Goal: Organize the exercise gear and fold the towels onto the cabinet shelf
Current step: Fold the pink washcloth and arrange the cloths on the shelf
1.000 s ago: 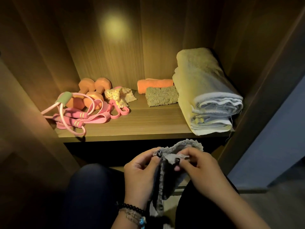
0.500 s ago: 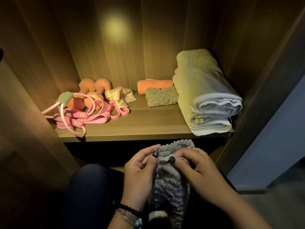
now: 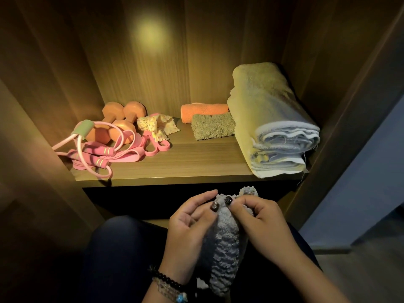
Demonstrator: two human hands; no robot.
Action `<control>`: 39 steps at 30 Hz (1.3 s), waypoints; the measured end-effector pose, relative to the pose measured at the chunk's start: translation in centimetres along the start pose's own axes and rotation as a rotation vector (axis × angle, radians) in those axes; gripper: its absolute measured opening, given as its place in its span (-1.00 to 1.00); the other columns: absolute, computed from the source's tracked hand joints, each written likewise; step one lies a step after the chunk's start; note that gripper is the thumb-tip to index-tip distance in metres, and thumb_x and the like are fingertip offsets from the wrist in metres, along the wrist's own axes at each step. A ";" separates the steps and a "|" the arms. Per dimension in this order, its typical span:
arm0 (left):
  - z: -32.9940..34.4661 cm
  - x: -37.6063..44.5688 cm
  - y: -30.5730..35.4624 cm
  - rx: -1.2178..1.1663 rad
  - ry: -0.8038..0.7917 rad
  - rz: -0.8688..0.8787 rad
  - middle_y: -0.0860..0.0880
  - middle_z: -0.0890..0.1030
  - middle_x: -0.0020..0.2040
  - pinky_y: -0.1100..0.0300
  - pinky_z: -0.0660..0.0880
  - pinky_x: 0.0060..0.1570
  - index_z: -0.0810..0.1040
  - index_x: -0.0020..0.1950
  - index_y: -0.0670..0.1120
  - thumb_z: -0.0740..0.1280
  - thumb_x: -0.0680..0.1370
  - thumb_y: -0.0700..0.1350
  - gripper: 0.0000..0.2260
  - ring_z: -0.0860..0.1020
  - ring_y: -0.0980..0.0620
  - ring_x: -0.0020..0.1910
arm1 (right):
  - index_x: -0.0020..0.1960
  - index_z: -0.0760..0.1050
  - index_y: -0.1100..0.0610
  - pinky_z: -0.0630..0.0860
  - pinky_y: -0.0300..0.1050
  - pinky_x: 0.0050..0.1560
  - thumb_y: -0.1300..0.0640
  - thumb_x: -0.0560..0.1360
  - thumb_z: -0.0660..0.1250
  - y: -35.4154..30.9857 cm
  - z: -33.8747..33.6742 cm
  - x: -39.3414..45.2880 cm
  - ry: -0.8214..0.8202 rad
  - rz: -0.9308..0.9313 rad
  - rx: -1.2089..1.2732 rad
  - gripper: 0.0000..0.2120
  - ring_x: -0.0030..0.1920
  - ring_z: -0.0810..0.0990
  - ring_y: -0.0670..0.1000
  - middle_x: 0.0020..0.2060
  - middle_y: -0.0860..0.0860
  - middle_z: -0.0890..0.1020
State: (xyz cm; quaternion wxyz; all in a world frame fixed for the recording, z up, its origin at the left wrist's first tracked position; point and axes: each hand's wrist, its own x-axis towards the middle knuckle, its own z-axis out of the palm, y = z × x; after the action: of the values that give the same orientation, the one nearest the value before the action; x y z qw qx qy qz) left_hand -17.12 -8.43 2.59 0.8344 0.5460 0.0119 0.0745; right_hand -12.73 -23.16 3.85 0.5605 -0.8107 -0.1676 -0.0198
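**Currently: Grey Cloth Held at Its Top Edge, Fold in Progress**

The grey cloth (image 3: 225,241) is not on the shelf (image 3: 185,165). It hangs in front of and below the shelf edge, over the person's lap. Both hands hold it at the upper edge, which lets the rest drop straight and keeps the corners together; this is judged to be an alignment step ahead of a fold.

**Hand pose**
- The left hand (image 3: 190,228) sits palm inward on the left side of the cloth. Its thumb presses the top edge against the curled fingers, a pinch.
- The right hand (image 3: 260,217) pinches the same edge just beside the left thumb, thumb on the near face, fingers wrapped behind. A corner of the cloth stands up above it.
- The two thumbs are nearly touching.

**Shelf layout**
- Gear is grouped at the left: two orange dumbbells (image 3: 118,121) at the back, with a pink skipping rope (image 3: 96,154) and pink bands (image 3: 135,154) in front.
- Towels are grouped at the right: a large folded towel (image 3: 269,119) against the side wall, with an orange towel (image 3: 203,111) and an olive washcloth (image 3: 213,126) beside it.
- The bare shelf in front of the small towels is the likely place for the grey cloth.
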 end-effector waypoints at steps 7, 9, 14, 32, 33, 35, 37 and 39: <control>0.0 0.9 -0.2 0.099 0.154 0.030 -0.13 0.71 -0.06 0.26 0.58 -0.20 0.68 -0.01 -0.02 0.34 0.48 -0.40 -0.71 0.69 -0.04 -0.07 | -0.27 0.56 -0.01 0.38 0.12 0.04 -0.09 0.53 0.24 0.2 -0.9 0.5 -0.127 -0.044 -0.119 -0.72 -0.22 0.56 -0.13 -0.34 -0.10 0.60; -0.3 1.4 0.4 0.107 0.169 0.045 -0.13 0.71 -0.06 0.22 0.60 -0.19 0.64 0.03 -0.06 0.33 0.49 -0.41 -0.72 0.68 -0.04 -0.09 | -0.22 0.54 -0.03 0.26 0.01 0.09 -0.21 0.51 0.19 0.5 -1.7 1.0 -0.175 -0.081 -0.315 -0.68 -0.14 0.51 -0.19 -0.29 -0.13 0.58; -1.3 3.1 1.8 0.313 0.188 0.109 -0.01 0.70 -0.14 0.26 0.59 -0.17 0.59 0.01 0.00 0.36 0.48 -0.41 -0.68 0.66 0.10 -0.14 | -0.15 0.42 -0.13 0.16 -0.06 0.02 -0.10 0.48 0.32 0.9 -3.4 2.3 -0.162 -0.228 -0.622 -0.89 -0.07 0.40 -0.17 -0.23 -0.23 0.44; -3.5 9.6 6.7 0.891 0.098 0.244 0.06 0.66 -0.20 0.53 0.35 -0.29 0.63 -0.11 0.10 0.43 0.44 -0.30 -0.74 0.54 0.32 -0.27 | -0.25 0.58 0.06 0.39 -0.16 -0.29 0.13 0.38 0.45 -3.5 -5.9 8.9 -0.004 -0.201 -0.614 -0.93 -0.30 0.51 -0.13 -0.34 -0.07 0.61; -3.4 9.7 6.7 0.900 0.089 0.241 0.05 0.65 -0.19 0.51 0.37 -0.27 0.64 -0.08 0.09 0.42 0.45 -0.30 -0.73 0.54 0.28 -0.26 | -0.27 0.53 0.05 0.35 -0.17 -0.32 0.17 0.36 0.44 -3.8 -5.9 9.0 -0.009 -0.213 -0.622 -0.90 -0.33 0.48 -0.14 -0.37 -0.08 0.57; -3.2 9.9 6.8 0.927 0.053 0.235 0.02 0.65 -0.18 0.42 0.44 -0.19 0.65 0.02 0.06 0.39 0.48 -0.31 -0.72 0.55 0.20 -0.24 | -0.29 0.44 0.00 0.29 -0.23 -0.38 0.21 0.32 0.41 -4.2 -6.0 9.3 -0.014 -0.207 -0.614 -0.83 -0.36 0.44 -0.15 -0.41 -0.10 0.51; -2.9 10.1 7.0 0.962 0.026 0.228 0.01 0.66 -0.15 0.31 0.50 -0.15 0.65 0.06 0.03 0.34 0.50 -0.31 -0.72 0.53 0.16 -0.25 | -0.25 0.41 -0.01 0.26 -0.24 -0.41 0.20 0.31 0.40 -4.7 -5.8 9.7 -0.025 -0.172 -0.573 -0.81 -0.38 0.42 -0.12 -0.42 -0.09 0.48; -2.8 10.4 7.4 0.982 0.039 0.203 -0.01 0.66 -0.19 0.21 0.48 -0.19 0.63 -0.07 0.07 0.30 0.52 -0.30 -0.74 0.50 0.11 -0.29 | -0.13 0.45 0.00 0.26 -0.21 -0.41 0.19 0.34 0.39 -5.3 -5.4 10.5 -0.072 -0.149 -0.550 -0.82 -0.35 0.42 -0.07 -0.38 -0.09 0.48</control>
State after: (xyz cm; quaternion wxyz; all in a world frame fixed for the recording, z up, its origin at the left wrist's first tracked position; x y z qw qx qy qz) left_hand -7.90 -1.55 8.85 0.4671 0.8712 0.0079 0.1510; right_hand -3.51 -23.81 12.94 0.3102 -0.9180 -0.2349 -0.0766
